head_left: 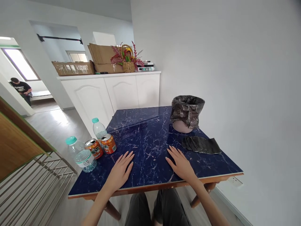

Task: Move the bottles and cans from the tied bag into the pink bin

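Observation:
My left hand [119,172] lies flat on the blue marbled table [145,138], fingers stretched out, holding nothing. Palm down on the right side, my right hand [180,164] rests with its fingers spread. Left of my left hand stand two orange cans [108,144] with opened tops. Beside them are two clear plastic bottles [86,158] with turquoise caps, both upright. A small bin [182,126] lined with a black plastic bag [188,111] stands beyond my right hand. Between them, nearer the right edge, lies a folded black plastic bag [201,145].
A white cabinet [122,91] behind the table carries cardboard boxes [103,58] and a flower basket [128,66]. White wall [223,78] borders the right side. At the left are a metal rack [47,185] and, through a doorway, a seated person [21,88].

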Tool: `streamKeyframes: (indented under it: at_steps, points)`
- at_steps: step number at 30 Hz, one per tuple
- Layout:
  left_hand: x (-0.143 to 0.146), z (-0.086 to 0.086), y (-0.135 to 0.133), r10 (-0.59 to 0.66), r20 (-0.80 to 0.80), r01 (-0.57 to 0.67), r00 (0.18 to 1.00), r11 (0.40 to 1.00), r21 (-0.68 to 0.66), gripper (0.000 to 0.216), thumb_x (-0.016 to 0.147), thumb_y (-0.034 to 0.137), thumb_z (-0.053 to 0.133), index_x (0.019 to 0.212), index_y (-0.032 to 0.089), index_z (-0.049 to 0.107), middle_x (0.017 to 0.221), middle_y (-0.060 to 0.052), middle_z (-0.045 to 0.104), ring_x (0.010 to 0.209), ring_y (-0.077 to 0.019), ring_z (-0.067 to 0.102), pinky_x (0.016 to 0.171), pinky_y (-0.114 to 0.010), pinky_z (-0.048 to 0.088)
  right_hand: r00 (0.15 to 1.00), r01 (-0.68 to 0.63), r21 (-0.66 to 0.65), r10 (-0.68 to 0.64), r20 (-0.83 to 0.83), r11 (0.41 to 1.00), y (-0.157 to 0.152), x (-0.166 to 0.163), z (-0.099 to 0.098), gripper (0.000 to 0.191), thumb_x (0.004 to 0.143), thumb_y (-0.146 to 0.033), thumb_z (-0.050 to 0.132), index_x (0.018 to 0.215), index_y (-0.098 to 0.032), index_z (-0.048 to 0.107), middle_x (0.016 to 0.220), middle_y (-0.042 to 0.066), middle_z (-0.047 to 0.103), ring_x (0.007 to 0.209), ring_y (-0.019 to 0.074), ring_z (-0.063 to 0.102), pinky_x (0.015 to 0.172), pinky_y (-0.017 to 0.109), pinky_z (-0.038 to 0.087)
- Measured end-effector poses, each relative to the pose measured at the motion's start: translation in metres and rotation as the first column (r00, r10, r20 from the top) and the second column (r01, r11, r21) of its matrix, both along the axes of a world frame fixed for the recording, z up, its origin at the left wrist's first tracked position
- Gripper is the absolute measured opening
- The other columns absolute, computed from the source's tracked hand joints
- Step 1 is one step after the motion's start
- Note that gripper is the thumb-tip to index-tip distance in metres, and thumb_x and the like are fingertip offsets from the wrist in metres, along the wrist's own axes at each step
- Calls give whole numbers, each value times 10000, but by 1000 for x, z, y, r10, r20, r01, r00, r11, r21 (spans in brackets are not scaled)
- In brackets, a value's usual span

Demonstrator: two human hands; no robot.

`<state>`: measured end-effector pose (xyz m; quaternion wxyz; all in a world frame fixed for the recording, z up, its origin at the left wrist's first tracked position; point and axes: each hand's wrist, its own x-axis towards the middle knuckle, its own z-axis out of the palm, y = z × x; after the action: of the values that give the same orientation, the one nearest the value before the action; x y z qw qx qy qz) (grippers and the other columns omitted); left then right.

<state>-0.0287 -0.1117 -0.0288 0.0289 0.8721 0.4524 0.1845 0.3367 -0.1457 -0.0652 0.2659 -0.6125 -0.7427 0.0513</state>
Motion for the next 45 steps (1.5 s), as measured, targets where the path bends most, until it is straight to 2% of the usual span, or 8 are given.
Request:
streamKeyframes:
  at_steps: [5, 12, 33, 42, 45]
  points:
    - [0, 0, 0, -2, 17, 2, 1000, 1000, 7, 493, 1137, 380, 381, 1615, 313, 480, 1674, -34, 484, 1599, -240, 376, 1322, -538, 314, 1000, -8, 37, 8, -11, 999, 1, 1, -3, 637, 1117, -585, 353, 1623, -229, 500, 1694, 84, 446, 1596, 296, 381, 1323, 571, 320]
    - [2, 4, 0, 3, 12, -3, 1000, 1000, -2, 492, 1137, 363, 369, 1611, 304, 484, 1661, -38, 502, 1591, -234, 390, 1316, -545, 327, 1000, -6, 25, 6, -7, 1000, 1, 1, -2, 648, 1120, -571, 336, 1598, -180, 532, 1681, 93, 467, 1596, 280, 384, 1338, 534, 296]
    - [1, 13, 0, 15, 2, -15, 1000, 999, 29, 492, 1128, 379, 375, 1605, 344, 492, 1654, 6, 507, 1560, -238, 441, 1305, -534, 361, 998, -15, 54, 18, -52, 998, 1, 1, 4, 604, 1124, -553, 349, 1587, -224, 553, 1677, 61, 471, 1583, 300, 406, 1319, 562, 336]
    - [-4, 10, 3, 23, -6, -22, 1000, 997, 69, 547, 1109, 355, 440, 1653, 395, 401, 1660, 23, 487, 1533, -259, 471, 1269, -545, 394, 997, -4, 10, 4, -80, 1000, 4, -1, 5, 591, 1120, -552, 369, 1611, -263, 525, 1692, 24, 428, 1592, 321, 384, 1315, 585, 351]
    - [-5, 12, 1, 34, -19, -32, 999, 996, 85, 555, 1103, 341, 452, 1654, 385, 406, 1652, 13, 499, 1518, -266, 486, 1254, -519, 413, 996, 0, -47, -4, -94, 999, 4, -1, 7, 602, 1125, -564, 347, 1638, -276, 477, 1718, -5, 375, 1609, 321, 347, 1322, 580, 343]
